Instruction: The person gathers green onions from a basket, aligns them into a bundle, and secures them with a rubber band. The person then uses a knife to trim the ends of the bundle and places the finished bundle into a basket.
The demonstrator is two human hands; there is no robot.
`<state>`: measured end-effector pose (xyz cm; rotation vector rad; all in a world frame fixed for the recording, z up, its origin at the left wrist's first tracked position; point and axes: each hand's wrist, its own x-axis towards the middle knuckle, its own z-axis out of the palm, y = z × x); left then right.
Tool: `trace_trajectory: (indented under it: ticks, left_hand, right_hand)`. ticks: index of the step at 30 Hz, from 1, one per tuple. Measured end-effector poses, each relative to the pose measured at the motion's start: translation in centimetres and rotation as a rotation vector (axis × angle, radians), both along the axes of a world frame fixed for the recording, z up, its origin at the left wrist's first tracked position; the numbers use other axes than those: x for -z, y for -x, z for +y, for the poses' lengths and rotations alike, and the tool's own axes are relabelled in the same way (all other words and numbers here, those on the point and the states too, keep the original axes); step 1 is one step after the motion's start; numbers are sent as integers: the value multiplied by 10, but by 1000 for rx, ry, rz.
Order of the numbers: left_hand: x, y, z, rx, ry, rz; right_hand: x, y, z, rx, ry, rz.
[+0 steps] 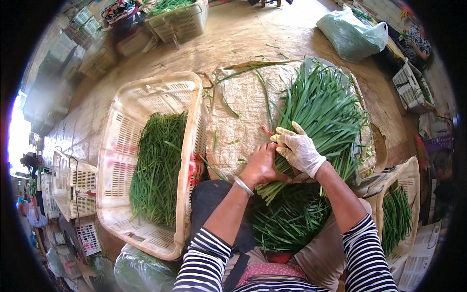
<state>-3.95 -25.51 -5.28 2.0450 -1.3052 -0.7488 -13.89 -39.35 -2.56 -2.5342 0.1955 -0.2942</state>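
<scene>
A large bunch of long green leaves, which look like garlic chives [324,98], lies on a work surface covered with woven plastic sheeting [244,98]. My left hand [264,164], bare with a bangle at the wrist, is closed around the stem end of a bundle of them. My right hand [301,151], in a thin whitish glove, rests over the same stems, its fingers close to my left fingertips. A reddish tie [266,128] shows just beyond the fingers; whether it goes round the bundle cannot be told. More loose green leaves [292,219] lie below my hands, between my knees.
A plastic crate [182,160] with green leaves stands at the left. Another crate [415,204] with leaves stands at the right. A filled plastic bag [352,34] and a crate of greens [180,23] are on the floor beyond. A person [417,42] sits at the far right.
</scene>
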Motion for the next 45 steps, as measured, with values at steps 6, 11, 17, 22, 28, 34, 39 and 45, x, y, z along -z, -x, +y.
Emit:
trace_trajectory:
  ticks: [6,11,17,22,28,34,39,45]
  left_hand:
    - [-15,-76,-5,-553,31,279]
    - [54,-89,-38,-433,83,-17]
    - [46,-70,-61,-553,-31,-46]
    - [66,-71,-66,-593,-11,-54]
    - [62,-81,-60,-556,49,619]
    - [65,-69,-39,-616,43,779]
    - [61,-43,-48,-746,408,880]
    - [46,-65,-27,-982,276,1369]
  right_hand:
    - [1,2,4,52,59,63]
    - [-3,-4,11,8,46,45]
    - [-4,5,9,50,45,55]
    - [-2,5,13,39,74,26]
    - [1,9,10,41,73,-36]
    - [1,12,11,37,97,-57]
    - [4,16,10,40,67,-98]
    - [6,20,8,36,25,-110]
